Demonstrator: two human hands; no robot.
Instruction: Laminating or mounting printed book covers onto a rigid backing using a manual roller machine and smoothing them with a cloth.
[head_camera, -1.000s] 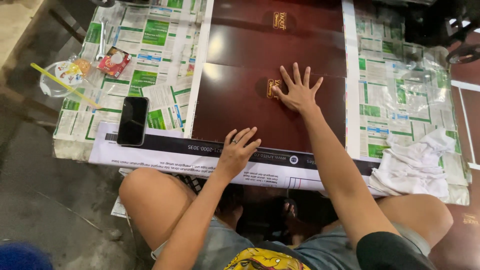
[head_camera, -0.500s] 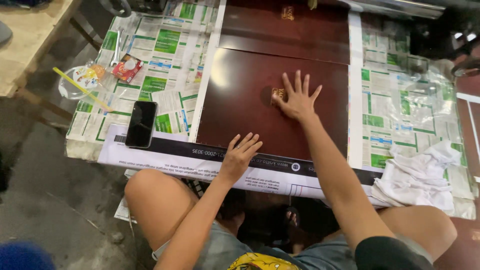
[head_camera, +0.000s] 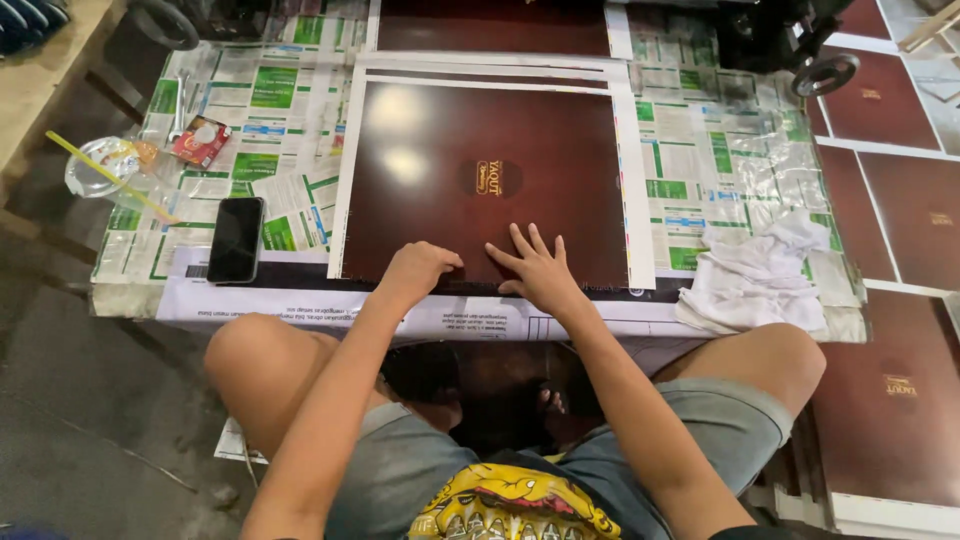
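Since half a second ago both hands have drawn back toward the body: the right hand (head_camera: 540, 268), which was spread flat near the gold emblem (head_camera: 489, 177) in the middle of the dark brown panel (head_camera: 480, 140), now lies at the panel's near edge, and the left hand (head_camera: 418, 270) has come up from the paper strip to sit beside it. The sweep across the sheet looks finished, and the pressing now seems to bear on the near border.

The right hand's grip is apart, fingers splayed flat on the glossy surface, clamped on nothing. The left hand's fingers are curled together, knuckles up, resting on the panel's edge; I cannot tell whether they pinch anything.

The panel lies flat on the newspaper-covered counter (head_camera: 700, 170), nearly square, its slightly longer axis running left to right, its emblem facing up. A black phone (head_camera: 236, 238) lies to the left, a white cloth (head_camera: 760, 270) to the right.
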